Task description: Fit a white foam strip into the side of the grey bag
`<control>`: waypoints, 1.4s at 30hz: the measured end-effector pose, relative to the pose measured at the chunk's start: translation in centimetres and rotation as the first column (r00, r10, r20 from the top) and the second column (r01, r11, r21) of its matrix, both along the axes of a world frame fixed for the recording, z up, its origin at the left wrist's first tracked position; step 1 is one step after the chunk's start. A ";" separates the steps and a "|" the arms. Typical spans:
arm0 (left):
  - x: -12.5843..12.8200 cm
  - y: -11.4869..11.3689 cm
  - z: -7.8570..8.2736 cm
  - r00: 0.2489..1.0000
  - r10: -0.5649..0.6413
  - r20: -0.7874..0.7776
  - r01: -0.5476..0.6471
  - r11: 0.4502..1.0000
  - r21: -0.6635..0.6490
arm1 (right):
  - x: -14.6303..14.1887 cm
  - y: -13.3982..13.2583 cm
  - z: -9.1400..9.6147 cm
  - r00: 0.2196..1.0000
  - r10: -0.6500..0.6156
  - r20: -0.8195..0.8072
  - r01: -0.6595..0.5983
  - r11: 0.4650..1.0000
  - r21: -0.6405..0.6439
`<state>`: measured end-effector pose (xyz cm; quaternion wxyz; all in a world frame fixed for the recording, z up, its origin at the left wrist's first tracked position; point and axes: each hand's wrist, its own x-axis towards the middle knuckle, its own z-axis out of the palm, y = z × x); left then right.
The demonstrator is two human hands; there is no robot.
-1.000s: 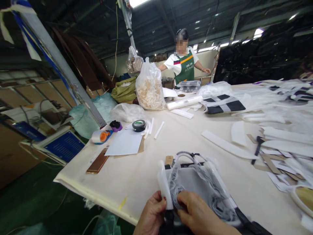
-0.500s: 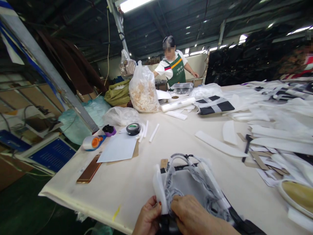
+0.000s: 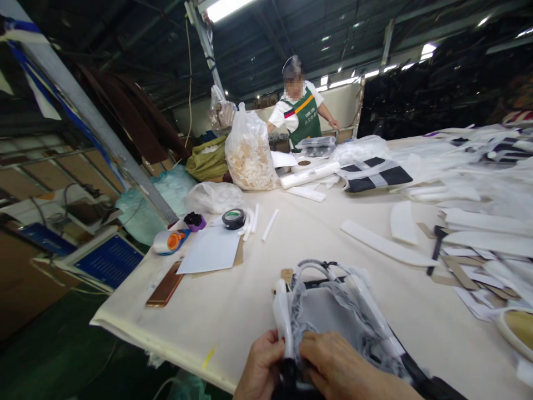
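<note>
A grey and black bag [image 3: 325, 311] with clear plastic film over its front lies at the near edge of the table. White foam wrapping covers its left strap [image 3: 282, 311]. My left hand [image 3: 262, 364] is closed on the lower end of that wrapped strap, thumb on top. My right hand [image 3: 339, 358] lies against the bag just to the right, its fingers curled in beside the strap; whatever is in them is hidden. Film-wrapped handles [image 3: 310, 265] arch over the bag's top, and a brown tag [image 3: 286, 274] sticks out there.
Left on the table [image 3: 233, 300] are a phone [image 3: 165, 284], white paper [image 3: 210, 250], black tape [image 3: 234, 218] and a tape dispenser [image 3: 166, 242]. White foam pieces [image 3: 387, 247] and cardboard scraps lie right. Behind a bag of scraps [image 3: 251, 150] stands a co-worker [image 3: 306, 114].
The view has swung slightly left, so things appear farther right. Both hands keep nearly the same place on the bag, with the right fingers shifted a little against it.
</note>
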<state>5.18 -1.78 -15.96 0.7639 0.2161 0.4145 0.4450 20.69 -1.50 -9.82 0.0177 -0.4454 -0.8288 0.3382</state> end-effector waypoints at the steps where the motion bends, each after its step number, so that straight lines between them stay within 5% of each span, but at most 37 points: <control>1: 0.1 0.0 -0.1 1.000 -0.004 0.008 0.004 1.000 0.008 | 0.4 0.1 0.0 1.000 -0.002 -0.030 0.002 1.000 0.011; 5: 0.3 0.1 -0.8 0.999 -0.034 0.035 0.031 0.998 0.059 | 1.8 0.8 0.0 0.990 0.011 -0.139 0.029 0.957 0.288; 9: 0.2 0.3 -1.8 0.999 -0.008 0.047 0.004 0.998 0.069 | 1.5 2.2 0.0 0.960 0.263 -0.097 -0.171 0.824 0.541; 16: -0.7 0.2 -2.2 0.999 -0.027 -0.020 0.028 0.999 0.044 | 0.1 4.1 -0.2 0.917 0.397 -0.026 -0.313 0.760 0.570; 31: -1.6 -1.2 1.0 0.977 -0.088 -0.194 0.107 0.990 0.090 | -0.5 4.7 -1.0 0.883 0.446 0.145 -0.405 0.568 0.716; 33: -1.4 -1.1 1.0 0.935 -0.062 -0.348 0.119 0.983 0.143 | -0.4 4.8 -1.0 0.875 0.454 0.170 -0.424 0.546 0.723; 37: -0.6 -0.7 1.1 0.736 0.118 -0.666 0.118 0.947 0.298 | -0.3 5.0 -1.1 0.867 0.458 0.198 -0.443 0.523 0.728; 42: 0.7 -0.2 3.7 0.620 -0.014 -0.784 0.223 0.962 0.160 | -0.2 5.1 -1.6 0.869 0.453 0.200 -0.437 0.510 0.741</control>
